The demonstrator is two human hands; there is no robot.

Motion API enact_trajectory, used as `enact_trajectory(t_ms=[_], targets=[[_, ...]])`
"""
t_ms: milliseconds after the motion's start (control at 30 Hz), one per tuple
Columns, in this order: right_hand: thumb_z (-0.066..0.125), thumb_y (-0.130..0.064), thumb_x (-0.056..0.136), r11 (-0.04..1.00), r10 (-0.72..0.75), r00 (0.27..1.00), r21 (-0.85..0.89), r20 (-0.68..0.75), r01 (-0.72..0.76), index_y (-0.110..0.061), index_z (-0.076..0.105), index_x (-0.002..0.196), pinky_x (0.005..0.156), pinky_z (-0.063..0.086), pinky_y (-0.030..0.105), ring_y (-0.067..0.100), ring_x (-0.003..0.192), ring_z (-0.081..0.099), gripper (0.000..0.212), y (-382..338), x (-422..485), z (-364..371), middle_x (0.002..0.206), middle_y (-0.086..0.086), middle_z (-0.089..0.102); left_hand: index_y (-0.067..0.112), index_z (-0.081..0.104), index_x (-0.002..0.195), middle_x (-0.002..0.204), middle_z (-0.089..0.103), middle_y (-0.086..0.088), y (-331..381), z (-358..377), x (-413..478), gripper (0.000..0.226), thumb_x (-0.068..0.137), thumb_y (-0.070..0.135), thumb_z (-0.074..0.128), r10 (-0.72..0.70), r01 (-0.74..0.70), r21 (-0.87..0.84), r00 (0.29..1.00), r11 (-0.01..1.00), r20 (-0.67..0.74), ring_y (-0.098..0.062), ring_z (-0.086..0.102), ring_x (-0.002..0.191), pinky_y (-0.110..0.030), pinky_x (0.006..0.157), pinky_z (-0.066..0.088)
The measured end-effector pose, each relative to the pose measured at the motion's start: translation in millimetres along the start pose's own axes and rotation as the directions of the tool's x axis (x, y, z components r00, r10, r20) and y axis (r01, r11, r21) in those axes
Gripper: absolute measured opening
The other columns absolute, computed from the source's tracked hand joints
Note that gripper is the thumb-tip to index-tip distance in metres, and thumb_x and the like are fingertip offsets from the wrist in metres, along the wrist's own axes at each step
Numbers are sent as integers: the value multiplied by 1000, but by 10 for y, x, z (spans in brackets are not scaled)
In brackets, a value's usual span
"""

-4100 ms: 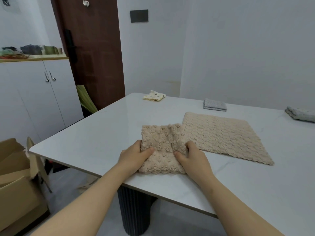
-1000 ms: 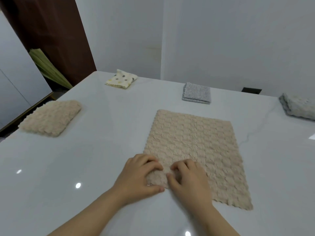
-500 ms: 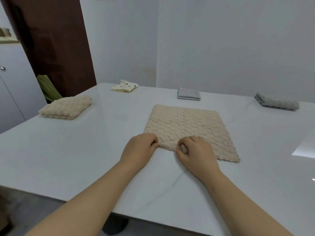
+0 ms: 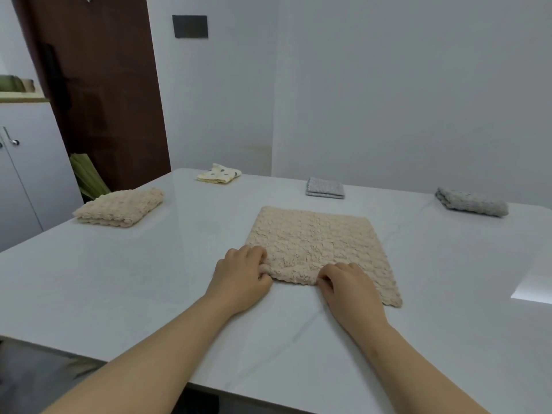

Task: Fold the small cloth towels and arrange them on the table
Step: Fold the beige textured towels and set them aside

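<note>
A beige knobbly towel (image 4: 316,237) lies spread flat in the middle of the white table (image 4: 119,279). My left hand (image 4: 242,279) pinches its near left corner, and my right hand (image 4: 349,288) pinches the near edge a little to the right. The edge between them is lifted and rolled slightly. A folded beige towel (image 4: 119,207) rests at the left side. Further back lie a folded yellow dotted cloth (image 4: 219,174), a folded grey cloth (image 4: 325,188) and a folded grey towel (image 4: 472,202) at the far right.
A white wall runs behind the table. A dark brown door (image 4: 98,94) stands at the back left, with a white cabinet (image 4: 27,168) and a green bundle (image 4: 86,174) beside it. The table's near edge crosses the bottom of the view.
The folded beige towel now lies at the left side, out of my hands. Both hands went to the flat towel's near edge and have spread apart, lifting it slightly.
</note>
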State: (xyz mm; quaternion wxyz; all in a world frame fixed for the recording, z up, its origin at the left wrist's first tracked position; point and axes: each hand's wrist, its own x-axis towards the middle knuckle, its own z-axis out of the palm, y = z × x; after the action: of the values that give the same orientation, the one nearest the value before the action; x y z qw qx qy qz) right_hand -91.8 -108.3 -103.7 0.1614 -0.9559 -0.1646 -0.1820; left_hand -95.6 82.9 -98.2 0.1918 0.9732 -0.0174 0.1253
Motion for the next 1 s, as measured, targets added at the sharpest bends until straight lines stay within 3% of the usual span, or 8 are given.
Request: enact_trajectory(t_ms=[100,233,333,433,533,667,867,1000], targets=[[35,-20,97,1000,16,999,-4,-32,-16,-16,55,97,73,33,28,19,88,46,20,-10,-10,-3,95,-2,62,23,48,117,119,50,4,7,48,-3,27,94,31,36,31,-24,132,998,991,-48,-22,42,110,-32,90,36],[29,-20,99,1000,13,998,-8,-57,-13,-18,48,98,72,25,27,17,83,41,19,-28,-31,-26,91,-5,55,19,51,103,104,56,3,-3,45,-24,17,93,21,38,73,-58,110,988,992,-136,-21,47,98,-30,82,36],[34,-33,97,1000,11,999,20,-38,-11,-21,49,99,76,26,26,16,91,46,19,-44,-44,-49,96,-7,58,20,40,91,88,49,5,13,5,-36,9,84,14,43,23,-21,14,987,1000,-158,-19,43,85,-29,74,30],[46,-48,89,999,21,999,25,42,-22,-26,52,107,87,29,27,15,102,46,29,-58,-61,-69,102,-10,55,20,43,107,93,53,5,9,-9,-40,22,85,23,48,-20,19,-11,994,1000,-109,-21,48,95,-32,82,35],[46,-37,90,998,57,998,10,9,-57,-23,54,110,81,30,26,18,103,46,25,-49,-77,-73,107,-6,55,22,51,108,103,58,4,15,-9,-51,20,90,26,44,17,-13,38,994,999,-105,-21,49,103,-33,86,36],[44,-13,88,991,135,991,0,-15,-135,-19,53,115,86,32,28,20,109,43,30,31,-88,-100,118,-3,53,19,62,94,92,53,6,-36,-25,-58,16,88,23,47,11,-22,-83,991,996,-133,-18,47,95,-29,79,34],[41,-11,87,972,221,974,-70,-38,-224,-24,53,114,88,26,27,18,113,41,32,186,-208,-190,121,-8,54,28,56,75,79,60,15,-93,-136,-161,23,84,7,53,-94,21,-415,983,909,-156,-3,52,75,-10,65,36],[41,-10,85,955,284,958,-74,-52,-287,-24,55,114,89,25,27,17,113,42,35,322,-336,-257,120,-9,56,37,54,73,78,59,20,-127,-181,-251,33,86,6,51,-119,55,-429,985,902,-124,1,52,75,-2,63,37]])
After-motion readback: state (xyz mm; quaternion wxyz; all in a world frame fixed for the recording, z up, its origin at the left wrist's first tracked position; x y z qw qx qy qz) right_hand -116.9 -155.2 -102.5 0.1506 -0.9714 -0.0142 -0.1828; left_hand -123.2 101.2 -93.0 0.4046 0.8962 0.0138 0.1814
